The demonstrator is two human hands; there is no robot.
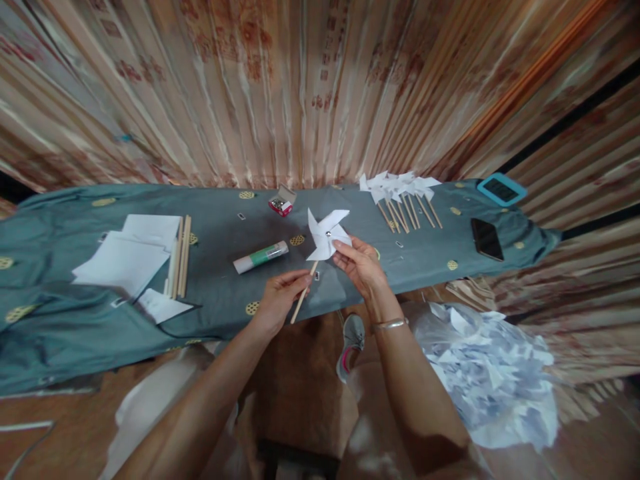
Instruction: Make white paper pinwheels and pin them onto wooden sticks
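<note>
A white paper pinwheel [327,233] on a thin wooden stick [303,297] is held over the front of the grey-green cloth-covered table [60,320]. My left hand [280,297] is closed around the stick below the wheel. My right hand [359,263] pinches a blade of the wheel at its lower right; a metal bangle sits on that wrist. A small pin shows at the wheel's centre.
A glue stick [261,257] lies left of the hands, a small red box of pins [281,202] behind it. White paper sheets [125,257] and loose sticks [181,257] lie at left. Finished pinwheels [400,193] lie at back right, with a black phone [487,239] and a blue-framed device [501,189]. A bag of paper scraps [493,373] sits below right.
</note>
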